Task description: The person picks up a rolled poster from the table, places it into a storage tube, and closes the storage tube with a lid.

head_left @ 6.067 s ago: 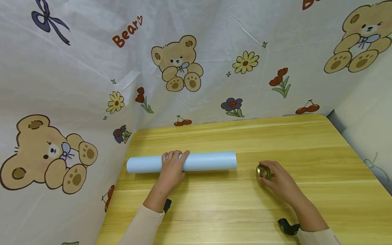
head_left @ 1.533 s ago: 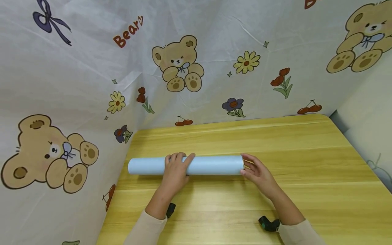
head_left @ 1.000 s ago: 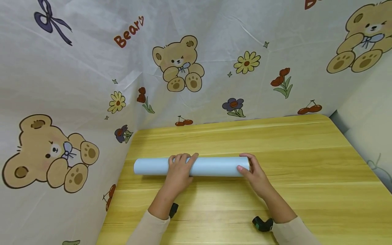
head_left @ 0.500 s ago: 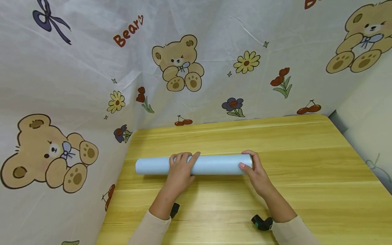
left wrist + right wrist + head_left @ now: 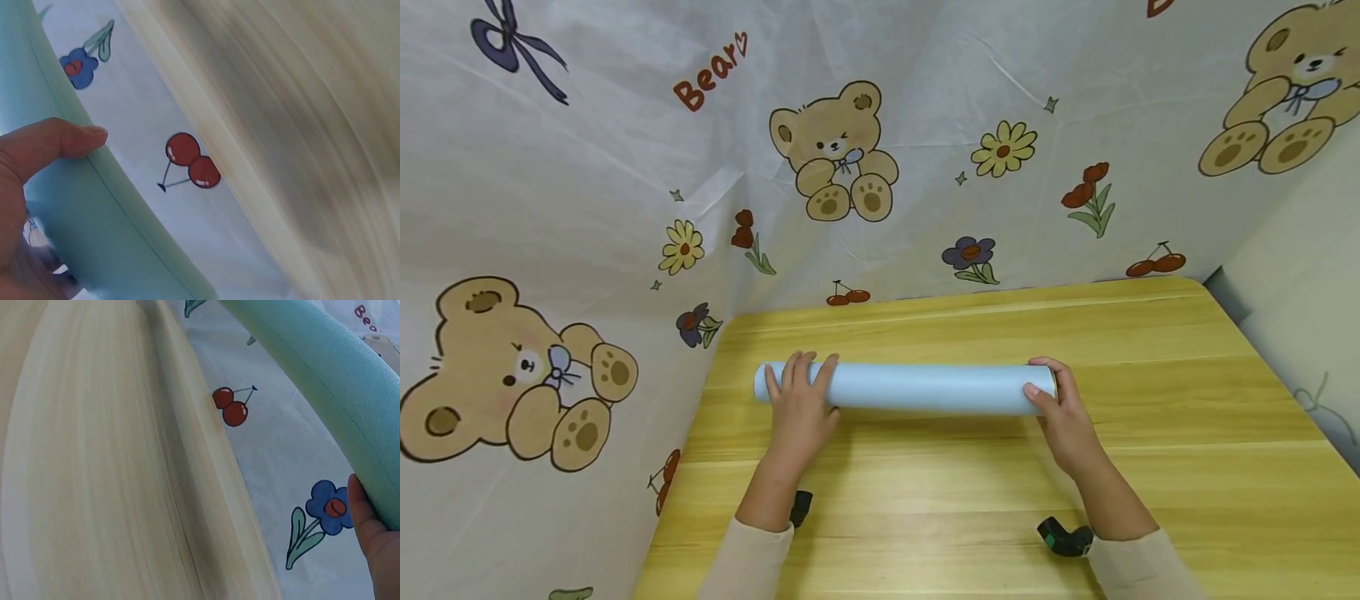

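Observation:
A long light blue tube [image 5: 925, 389] with a seam along its side is held level between both hands, its shadow on the tabletop below it. Near the tube's left end my left hand [image 5: 800, 417] grips it, fingers spread over the top; the left wrist view shows the thumb [image 5: 56, 139] pressing on the tube [image 5: 125, 206] by the seam. At the opposite end my right hand [image 5: 1063, 417] holds the tube, thumb in front and fingers behind the end. A thin brass-coloured rim [image 5: 1054, 385] shows there, partly hidden by the hand.
The wood-grain table [image 5: 940, 492] lies beneath, its far edge against a white cloth [image 5: 925, 50] printed with bears, flowers and cherries. A black camera mount [image 5: 1063, 537] sits at the right wrist, another [image 5: 801, 507] at the left. A pale cord [image 5: 1326, 408] hangs right of the table.
Earlier the right hand held a brass cap apart from the tube; then that hand came to the tube's right end. Lately the tube rose and shifted right, while the left hand slid toward its left end.

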Available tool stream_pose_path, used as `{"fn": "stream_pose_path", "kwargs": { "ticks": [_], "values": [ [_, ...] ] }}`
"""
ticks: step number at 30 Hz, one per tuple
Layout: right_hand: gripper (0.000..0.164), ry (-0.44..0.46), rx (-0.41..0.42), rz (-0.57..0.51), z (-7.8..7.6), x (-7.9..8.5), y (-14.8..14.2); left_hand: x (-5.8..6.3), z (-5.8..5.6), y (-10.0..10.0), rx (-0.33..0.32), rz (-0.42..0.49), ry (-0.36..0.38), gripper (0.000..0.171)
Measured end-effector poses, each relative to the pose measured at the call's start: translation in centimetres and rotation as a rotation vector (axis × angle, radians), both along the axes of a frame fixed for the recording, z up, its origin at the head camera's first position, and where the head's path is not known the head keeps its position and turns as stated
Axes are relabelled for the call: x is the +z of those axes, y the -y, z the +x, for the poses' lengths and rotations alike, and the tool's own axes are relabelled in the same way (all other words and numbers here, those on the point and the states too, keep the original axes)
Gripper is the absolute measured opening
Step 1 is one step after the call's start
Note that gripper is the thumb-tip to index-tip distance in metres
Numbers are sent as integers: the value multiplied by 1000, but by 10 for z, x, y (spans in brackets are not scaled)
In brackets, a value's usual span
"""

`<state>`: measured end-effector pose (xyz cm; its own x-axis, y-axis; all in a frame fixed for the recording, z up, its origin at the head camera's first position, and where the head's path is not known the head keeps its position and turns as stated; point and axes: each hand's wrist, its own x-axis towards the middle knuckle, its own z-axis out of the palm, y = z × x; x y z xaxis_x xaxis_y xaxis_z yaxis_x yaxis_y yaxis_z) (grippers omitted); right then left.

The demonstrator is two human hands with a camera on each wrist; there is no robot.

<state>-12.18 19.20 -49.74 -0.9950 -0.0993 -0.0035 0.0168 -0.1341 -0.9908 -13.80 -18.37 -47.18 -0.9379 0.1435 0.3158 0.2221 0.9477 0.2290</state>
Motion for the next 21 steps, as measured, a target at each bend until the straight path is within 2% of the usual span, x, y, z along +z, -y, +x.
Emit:
{"fn": "stream_pose_path", "kwargs": {
  "ticks": [6,11,15,19,21],
  "values": [
    [37,-7,-15,-1,-1,-1,-10,-2,0,18,135,87,20,99],
    [37,-34,-15,-12,-1,-2,-15,-6,3,27,227,294,80,100],
    [42,-61,-12,-15,-1,-3,-18,-11,6,30,235,427,139,96],
    [48,-107,-13,32,-2,-4,-19,-15,7,29,221,457,150,93],
    [50,-121,-28,113,-3,-6,-20,-17,7,29,216,458,142,92]
  ]
}}
